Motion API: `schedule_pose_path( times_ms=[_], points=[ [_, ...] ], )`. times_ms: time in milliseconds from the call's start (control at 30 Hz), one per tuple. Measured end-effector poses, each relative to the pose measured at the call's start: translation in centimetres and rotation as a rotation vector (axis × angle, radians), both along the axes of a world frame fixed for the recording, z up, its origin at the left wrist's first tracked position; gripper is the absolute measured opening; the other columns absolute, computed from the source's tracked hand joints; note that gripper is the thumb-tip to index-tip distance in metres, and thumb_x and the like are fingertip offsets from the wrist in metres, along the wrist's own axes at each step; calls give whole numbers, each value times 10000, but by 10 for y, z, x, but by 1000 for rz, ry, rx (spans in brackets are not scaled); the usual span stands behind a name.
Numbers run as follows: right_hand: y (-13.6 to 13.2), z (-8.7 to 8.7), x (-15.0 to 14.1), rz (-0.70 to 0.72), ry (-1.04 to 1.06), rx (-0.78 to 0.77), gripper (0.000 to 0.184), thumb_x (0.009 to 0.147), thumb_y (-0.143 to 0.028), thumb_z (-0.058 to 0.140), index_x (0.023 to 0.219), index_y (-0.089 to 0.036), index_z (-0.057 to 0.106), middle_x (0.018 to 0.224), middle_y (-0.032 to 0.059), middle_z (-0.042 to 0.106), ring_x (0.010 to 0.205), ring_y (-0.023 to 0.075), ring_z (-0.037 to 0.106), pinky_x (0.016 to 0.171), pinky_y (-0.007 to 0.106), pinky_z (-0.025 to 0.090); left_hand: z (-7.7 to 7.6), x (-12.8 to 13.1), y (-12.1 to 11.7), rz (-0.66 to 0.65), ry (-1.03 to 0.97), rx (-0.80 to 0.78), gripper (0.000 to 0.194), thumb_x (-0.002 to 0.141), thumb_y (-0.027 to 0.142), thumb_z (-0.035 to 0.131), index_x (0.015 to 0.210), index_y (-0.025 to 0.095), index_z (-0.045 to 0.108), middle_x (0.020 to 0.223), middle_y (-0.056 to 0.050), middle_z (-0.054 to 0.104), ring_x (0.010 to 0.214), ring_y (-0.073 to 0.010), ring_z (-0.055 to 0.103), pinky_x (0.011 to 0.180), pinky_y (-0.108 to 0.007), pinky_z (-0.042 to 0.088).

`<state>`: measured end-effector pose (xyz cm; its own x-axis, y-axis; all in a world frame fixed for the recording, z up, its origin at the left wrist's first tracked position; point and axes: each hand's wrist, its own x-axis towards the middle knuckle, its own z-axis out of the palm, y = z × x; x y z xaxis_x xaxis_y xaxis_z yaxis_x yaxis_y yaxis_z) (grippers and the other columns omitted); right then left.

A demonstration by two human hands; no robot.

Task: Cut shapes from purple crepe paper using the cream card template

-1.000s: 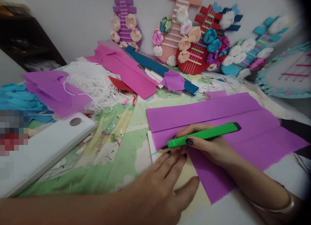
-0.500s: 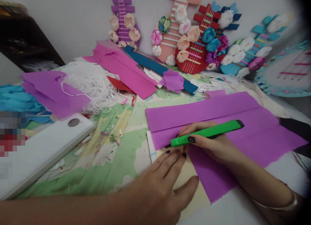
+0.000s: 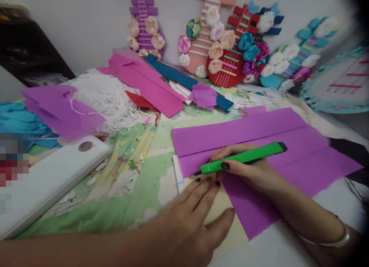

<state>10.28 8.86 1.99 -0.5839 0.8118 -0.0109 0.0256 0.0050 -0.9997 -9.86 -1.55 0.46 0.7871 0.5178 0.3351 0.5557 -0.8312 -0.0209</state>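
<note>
My right hand (image 3: 253, 172) is closed around a green utility knife (image 3: 242, 158) with a black end cap, holding it slanted like a pen. Its dark tip rests at the edge of a sheet of purple paper (image 3: 276, 144), just beyond my left fingertips. My left hand (image 3: 198, 217) lies flat with fingers stretched, pressing on a pale yellow card (image 3: 227, 236) that sits over part of the purple sheet. A white strip (image 3: 178, 171) shows at the card's left corner.
White string (image 3: 112, 109), purple scraps (image 3: 63, 109) and pink paper (image 3: 150, 82) lie at the back left. A white power bank-like block (image 3: 57, 178) stands in front of them. Decorated guitar shapes, including a red one (image 3: 225, 70), lean on the wall. Paper bits litter the patterned cloth.
The utility knife slid slightly right along the card's edge, then slightly back left. My left hand stays in place on the card. The whole view has shifted a little.
</note>
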Motion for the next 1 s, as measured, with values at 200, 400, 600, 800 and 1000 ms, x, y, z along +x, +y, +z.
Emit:
schedule_pose_path(
  times_ms=[200, 400, 600, 800, 1000],
  points=[
    [1, 2, 1, -6, -4, 24, 171, 796, -295, 722, 919, -178, 741, 910, 87, 748, 757, 206, 705, 693, 327, 574, -1, -1, 1, 6, 6, -35, 495, 910, 255, 494, 1381, 116, 433, 1382, -248, 486, 1326, -356, 424, 1059, -485, 399],
    [0, 3, 1, -1, -38, 54, 155, 794, -295, 720, 913, -198, 745, 924, 85, 748, 823, 221, 705, 709, 332, 579, -1, 0, 2, 6, 4, -30, 495, 912, 258, 510, 1382, 121, 440, 1370, -249, 498, 1323, -362, 425, 1057, -488, 407],
    [3, 0, 5, -32, -37, 40, 191, 791, -299, 719, 938, -179, 744, 942, 90, 745, 798, 212, 702, 722, 329, 571, 0, 0, 1, 3, 3, -40, 480, 913, 246, 477, 1374, 116, 448, 1377, -259, 486, 1322, -369, 420, 1045, -489, 418],
    [2, 2, 5, -26, -52, 50, 162, 797, -290, 715, 921, -191, 744, 944, 83, 747, 837, 214, 700, 745, 330, 565, 0, -1, 0, 9, 4, -39, 485, 919, 250, 471, 1386, 123, 433, 1379, -254, 487, 1313, -362, 438, 1039, -476, 424],
    [3, 4, 7, -25, -77, 61, 173, 781, -308, 729, 914, -200, 752, 965, 85, 749, 881, 238, 700, 774, 352, 558, -1, -1, 2, 7, 18, -17, 473, 917, 257, 482, 1370, 124, 453, 1368, -248, 501, 1310, -362, 440, 1042, -477, 426]
  ],
)
